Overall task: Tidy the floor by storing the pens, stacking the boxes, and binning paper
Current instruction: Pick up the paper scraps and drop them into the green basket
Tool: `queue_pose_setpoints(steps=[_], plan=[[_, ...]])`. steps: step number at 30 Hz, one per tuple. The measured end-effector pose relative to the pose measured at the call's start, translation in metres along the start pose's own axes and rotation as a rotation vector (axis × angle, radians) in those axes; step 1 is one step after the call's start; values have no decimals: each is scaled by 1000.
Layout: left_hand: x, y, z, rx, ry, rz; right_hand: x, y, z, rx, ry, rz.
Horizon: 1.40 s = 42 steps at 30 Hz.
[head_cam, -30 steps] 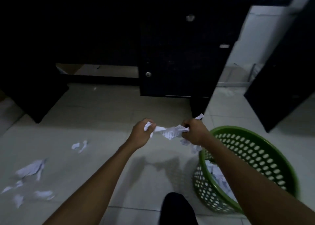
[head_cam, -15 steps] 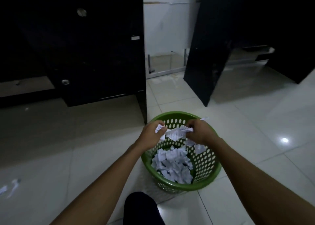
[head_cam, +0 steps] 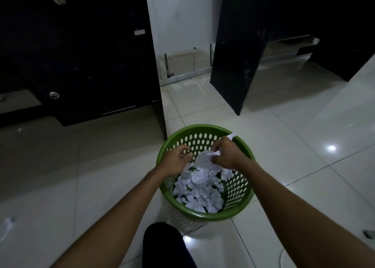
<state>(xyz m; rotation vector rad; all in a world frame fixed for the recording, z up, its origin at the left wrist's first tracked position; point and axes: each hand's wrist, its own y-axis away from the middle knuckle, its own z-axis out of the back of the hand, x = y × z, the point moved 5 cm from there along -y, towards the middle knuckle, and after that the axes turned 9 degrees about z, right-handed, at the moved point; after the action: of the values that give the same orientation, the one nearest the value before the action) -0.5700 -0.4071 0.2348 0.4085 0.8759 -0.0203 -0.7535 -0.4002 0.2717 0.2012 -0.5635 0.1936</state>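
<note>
A round green perforated basket (head_cam: 242, 186) stands on the white tiled floor, partly filled with crumpled white paper scraps (head_cam: 199, 193). Both hands hover over its opening. My right hand (head_cam: 226, 155) is shut on a crumpled white sheet (head_cam: 205, 162) that hangs down into the basket, with another scrap sticking out behind the knuckles. My left hand (head_cam: 175, 161) is just left of that sheet, fingers curled apart, holding nothing. No pens or boxes are in view.
A black desk (head_cam: 81, 54) with a cabinet stands at the back left, its leg close to the basket. A second black desk panel (head_cam: 237, 54) stands at the back right. A paper scrap (head_cam: 7, 225) lies on the floor at far left. My dark-clothed knee (head_cam: 166, 245) is below the basket.
My view swung right, bringing the basket under my hands. Both hands carried the paper over the basket; the left hand has let go and the sheet now droops from the right hand.
</note>
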Motion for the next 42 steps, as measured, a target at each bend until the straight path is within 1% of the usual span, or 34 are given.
queue_pose_setpoints(steps=[6, 9, 15, 20, 23, 27, 30, 33, 38, 42], plan=[[-1, 2, -3, 77, -10, 7, 2, 0, -10, 90, -48, -24], [1, 5, -2, 93, -5, 28, 0, 1, -8, 75, -57, -74], [-4, 9, 4, 64, 26, 16, -1, 2, -3, 50, -39, -96], [-1, 19, 20, 4, 38, 8, 21, -8, -2, -10, 7, -6], [5, 26, 37, -63, 35, 6, 44, -18, -2, -52, 4, 39], [17, 39, 67, -160, 39, -3, 85, -36, -5, -88, 61, 158], [39, 54, 98, -246, 25, 26, 120, -49, -19, -71, 88, 232], [81, 77, 133, -313, 54, 92, 158, -62, -47, 1, 134, 307], [166, 134, 183, -427, 129, 235, 225, -73, -111, 126, 178, 403], [245, 194, 219, -505, 171, 389, 295, -74, -175, 223, 197, 508]])
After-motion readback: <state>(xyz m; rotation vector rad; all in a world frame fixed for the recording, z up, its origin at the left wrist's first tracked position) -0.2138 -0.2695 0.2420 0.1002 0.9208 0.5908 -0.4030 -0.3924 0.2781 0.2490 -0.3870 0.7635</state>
